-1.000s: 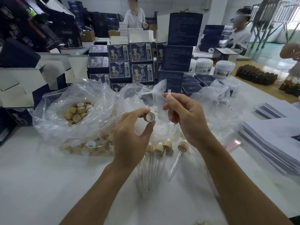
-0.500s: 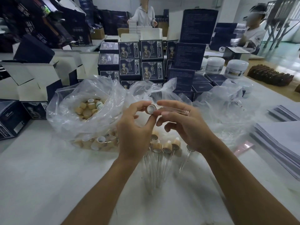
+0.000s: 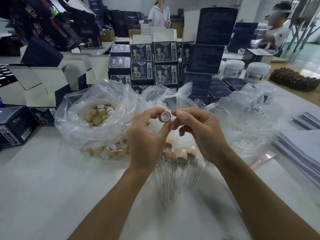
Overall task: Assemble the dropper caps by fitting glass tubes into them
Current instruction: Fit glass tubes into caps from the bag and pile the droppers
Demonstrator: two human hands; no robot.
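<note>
Dropper caps fill our clear plastic bag (image 3: pixel 97 122) on the white table (image 3: pixel 43 196), and the finished droppers (image 3: pixel 180 158) lie in a row just below our hands. Our left hand (image 3: pixel 147 141) pinches one cap (image 3: pixel 165 116) by its wooden collar, thumb and fingertips on the rim, open mouth towards us. Our right hand (image 3: pixel 199 130) has its thumb and forefinger pressed together right at that mouth; we judge they nip a glass tube, but we cannot make it out. Tubes like these are light, slick and brittle, so we would grip close to the entering end and push straight, never bending.
</note>
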